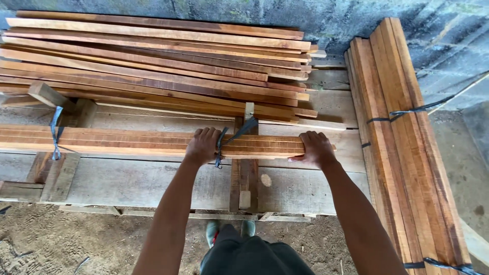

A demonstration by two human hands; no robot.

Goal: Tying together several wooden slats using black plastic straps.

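A bundle of wood strips [127, 142], tied with blue straps, lies flat across a rough plank table [153, 181], running left to right. The left hand [202, 145] curls over the bundle beside the nearer blue strap [220, 147]; the right hand [317, 148] is clamped over its right end. Both hands are closed on the wood. Judging from this, a steady lift would need even grips and the bundle kept level, since most of its length hangs left of both hands. Behind lies a loose stack of boards [153, 66]; at the right, another strapped bundle [407, 153] leans against a concrete wall [346, 20].
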